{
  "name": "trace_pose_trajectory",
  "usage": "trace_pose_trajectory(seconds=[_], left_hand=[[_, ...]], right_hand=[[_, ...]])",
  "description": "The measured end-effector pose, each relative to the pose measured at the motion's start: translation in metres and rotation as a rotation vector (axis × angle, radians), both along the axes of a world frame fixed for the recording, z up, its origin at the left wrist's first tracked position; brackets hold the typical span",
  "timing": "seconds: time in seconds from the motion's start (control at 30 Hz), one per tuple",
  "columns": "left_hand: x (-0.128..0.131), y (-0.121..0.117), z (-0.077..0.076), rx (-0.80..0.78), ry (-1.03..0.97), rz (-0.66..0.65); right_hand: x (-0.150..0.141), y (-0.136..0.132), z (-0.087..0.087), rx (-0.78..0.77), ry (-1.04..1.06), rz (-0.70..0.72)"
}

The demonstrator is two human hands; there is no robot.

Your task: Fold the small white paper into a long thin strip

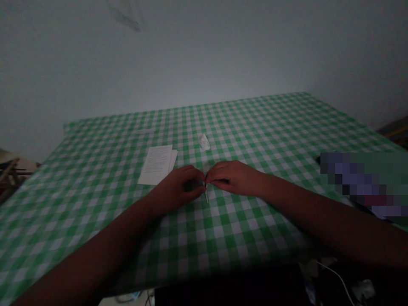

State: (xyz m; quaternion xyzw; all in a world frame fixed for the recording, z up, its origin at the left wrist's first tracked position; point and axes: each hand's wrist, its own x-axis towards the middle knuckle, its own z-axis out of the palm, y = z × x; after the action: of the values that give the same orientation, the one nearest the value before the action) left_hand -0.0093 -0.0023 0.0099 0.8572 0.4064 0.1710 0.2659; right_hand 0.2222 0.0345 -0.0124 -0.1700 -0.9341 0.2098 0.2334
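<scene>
My left hand [183,183] and my right hand [234,176] meet above the middle of the table, fingertips almost touching. Between them is a small, thin pale strip [207,196], its lower end poking out below my fingers. Both hands are closed in a pinch on it. The fingers cover most of the strip, and in this dim light its kind cannot be made out. Just beyond my hands lies a crumpled whitish piece [204,142], perhaps paper or plastic. Beside my left hand, printed sheets of paper [156,163] lie flat in a small overlapping pile.
A green and white checked tablecloth [255,131] covers the table, which stands against a pale wall [204,55]. At the right edge lies a blurred-out dark object [366,185]. Below the front edge, a white cable [336,276] hangs among dark items.
</scene>
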Motion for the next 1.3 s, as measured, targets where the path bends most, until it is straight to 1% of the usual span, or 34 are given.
trace_pose_trajectory(seconds=[0.2,0.33,0.47,0.63,1.0,1.3], left_hand=[[-0.0015,0.0007,0.0008,0.068,0.074,-0.049],[-0.0019,0.0007,0.0004,0.108,0.106,-0.078],[-0.0025,-0.0003,-0.0011,0.145,0.142,-0.081],[-0.0021,-0.0012,-0.0015,0.161,0.191,-0.112],[-0.002,0.0051,-0.0038,0.178,0.183,-0.124],[-0.0024,0.0061,-0.0051,0.17,0.148,-0.139]], right_hand=[[0.0001,-0.0003,0.0029,-0.003,-0.035,-0.014],[0.0005,-0.0005,0.0042,0.026,-0.053,-0.005],[0.0003,-0.0006,0.0046,0.042,-0.064,-0.006],[-0.0011,-0.001,0.0049,0.078,-0.068,0.01],[-0.0016,0.0007,0.0046,0.195,-0.094,0.037],[-0.0021,0.0014,0.003,0.185,-0.097,0.023]])
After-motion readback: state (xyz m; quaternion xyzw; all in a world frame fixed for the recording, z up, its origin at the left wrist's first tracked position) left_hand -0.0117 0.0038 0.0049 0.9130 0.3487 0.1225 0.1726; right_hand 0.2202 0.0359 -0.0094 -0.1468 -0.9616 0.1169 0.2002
